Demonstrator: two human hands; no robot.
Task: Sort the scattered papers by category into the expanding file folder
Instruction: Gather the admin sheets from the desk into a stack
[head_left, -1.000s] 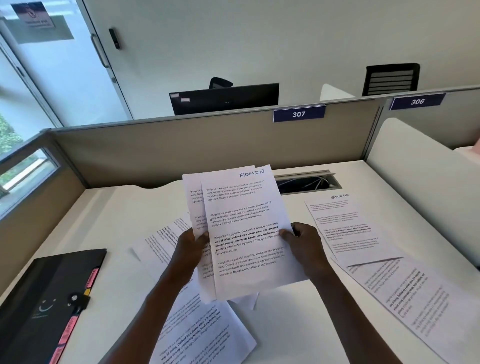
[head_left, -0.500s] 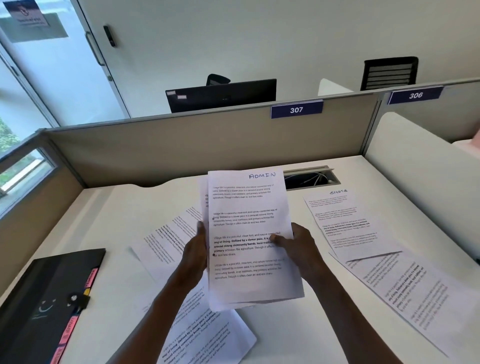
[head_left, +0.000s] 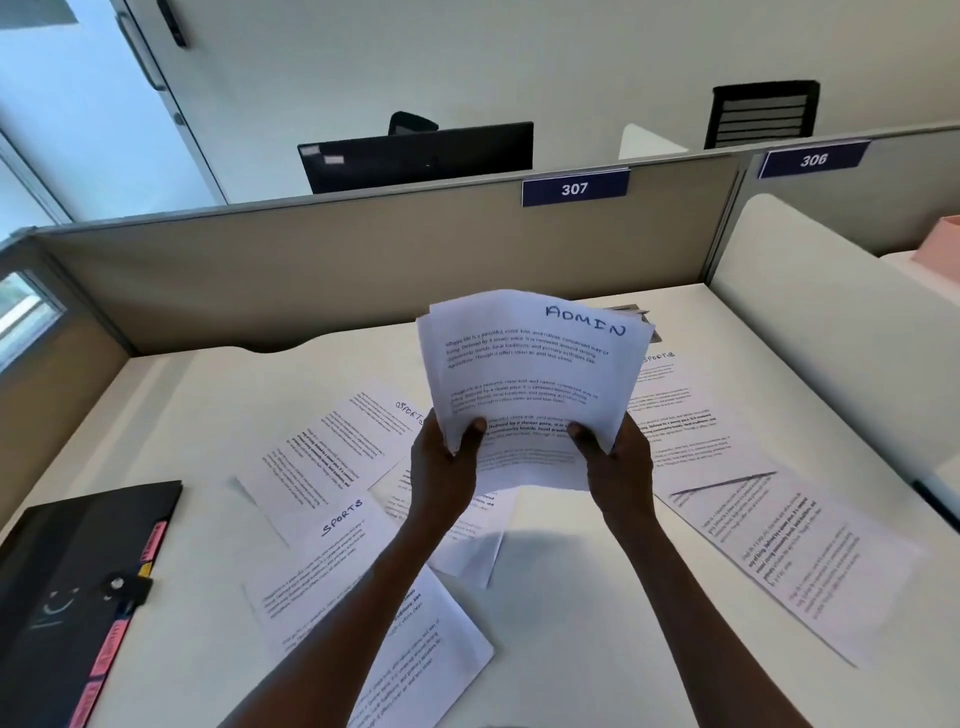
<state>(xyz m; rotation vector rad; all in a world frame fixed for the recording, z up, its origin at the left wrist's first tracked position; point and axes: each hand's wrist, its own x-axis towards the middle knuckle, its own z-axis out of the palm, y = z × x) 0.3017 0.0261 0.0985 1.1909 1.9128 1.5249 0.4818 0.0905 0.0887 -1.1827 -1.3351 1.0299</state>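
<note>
From the head camera I am looking down at a white worktop (head_left: 597, 623) with gray walls around it.

Both hands are up in front of me, holding a small stack of papers (head_left: 535, 384) above the worktop. The top sheet is saying "ADMIN" in blue pen at its top corner. The left hand (head_left: 441, 467) is gripping the stack's lower left edge, thumb on the front and fingers behind — its grip is closed on the paper. The right hand (head_left: 618, 462) is doing the same at the lower right edge, thumb on the front, so its grip is holding the stack too. The sheets are bending back a little at the top.

More papers are lying flat on the worktop under my arms. One sheet marked "SPORTS" (head_left: 332, 447) is lying to the left of the hands, tilted. Another "SPORTS" sheet (head_left: 322, 561) is lying nearer to me, partly under my left arm, with more sheets below it. On the right side a sheet (head_left: 680, 415) with a small blue word at its top is peeking out from behind the stack, and a long sheet (head_left: 795, 556) is lying just beside it, closer to me.

The black file folder (head_left: 67, 582) is lying shut at the left edge of the worktop — pink and yellow tabs are sticking out along its right side. It is well apart from the hands.

A dark monitor (head_left: 415, 156) is standing behind the far wall, near a blue sign (head_left: 575, 188) reading 307.
</note>
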